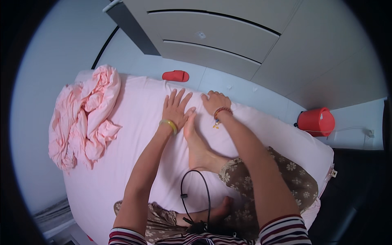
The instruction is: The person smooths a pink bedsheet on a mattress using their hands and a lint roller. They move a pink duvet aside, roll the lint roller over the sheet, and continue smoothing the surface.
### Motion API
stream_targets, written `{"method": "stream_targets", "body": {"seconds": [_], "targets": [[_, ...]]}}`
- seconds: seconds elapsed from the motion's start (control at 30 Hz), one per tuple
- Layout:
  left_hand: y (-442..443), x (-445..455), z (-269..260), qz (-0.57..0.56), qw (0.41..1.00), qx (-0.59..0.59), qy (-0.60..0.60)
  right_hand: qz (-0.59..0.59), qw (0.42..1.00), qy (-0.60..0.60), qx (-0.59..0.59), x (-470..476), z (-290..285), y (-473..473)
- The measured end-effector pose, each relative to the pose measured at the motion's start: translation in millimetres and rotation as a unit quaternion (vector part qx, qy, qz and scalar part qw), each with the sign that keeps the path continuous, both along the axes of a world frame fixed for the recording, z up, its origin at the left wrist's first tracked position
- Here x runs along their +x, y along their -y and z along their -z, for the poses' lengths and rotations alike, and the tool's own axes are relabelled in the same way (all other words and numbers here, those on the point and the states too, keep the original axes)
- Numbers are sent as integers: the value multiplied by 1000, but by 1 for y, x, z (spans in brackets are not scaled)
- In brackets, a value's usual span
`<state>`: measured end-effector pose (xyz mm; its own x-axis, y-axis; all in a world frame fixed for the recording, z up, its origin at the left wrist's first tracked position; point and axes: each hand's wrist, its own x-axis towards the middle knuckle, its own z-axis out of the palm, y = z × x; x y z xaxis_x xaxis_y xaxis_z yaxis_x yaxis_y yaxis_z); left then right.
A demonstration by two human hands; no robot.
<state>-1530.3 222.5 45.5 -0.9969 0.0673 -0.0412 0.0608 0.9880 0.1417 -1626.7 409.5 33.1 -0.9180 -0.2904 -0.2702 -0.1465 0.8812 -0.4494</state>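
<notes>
My left hand (176, 109) lies flat with spread fingers on a pink fitted sheet (144, 116) that covers a mattress. A yellowish bangle (169, 125) circles that wrist, and the thumb is close to the toes of my bare foot (199, 150). At the mattress's far edge, my right hand (216, 102) rests on the sheet with its fingers curled over the rim; whether they pinch the fabric cannot be seen. A red braided bracelet (223, 112) with a small charm is on the right wrist. Bunched pink ruffled bedding (92, 116) is heaped at the left.
A red slipper (175, 76) is on the tiled floor beyond the bed. Behind it stands a beige drawer cabinet (214, 33). A red bin-like container (317, 122) and a cable sit at the right. A black cable loop (209, 196) hangs before my lap.
</notes>
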Motion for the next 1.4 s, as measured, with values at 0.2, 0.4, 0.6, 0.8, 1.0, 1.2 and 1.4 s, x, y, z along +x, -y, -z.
{"method": "stream_targets", "body": {"seconds": [0.2, 0.4, 0.6, 0.8, 1.0, 1.2, 1.4], "targets": [[14, -2, 15, -37, 998, -39, 21, 27, 963, 172, -205, -40, 25, -114], [3, -31, 9, -48, 998, -6, 41, 117, 972, 203, -16, -6, 23, -292], [28, -56, 37, -43, 975, 124, -177, -2, 995, 65, 80, -24, 33, -257], [18, -88, 40, -89, 978, 157, -106, 158, 977, 113, 86, -14, 21, -254], [23, -94, 34, -64, 993, 73, -66, 104, 988, 74, 90, -25, 16, -198], [23, -116, 22, -44, 991, 110, 66, 85, 977, 177, -78, -35, 22, -106], [6, -129, 30, -32, 997, 66, 18, 84, 994, -24, 60, -17, 16, -92]]}}
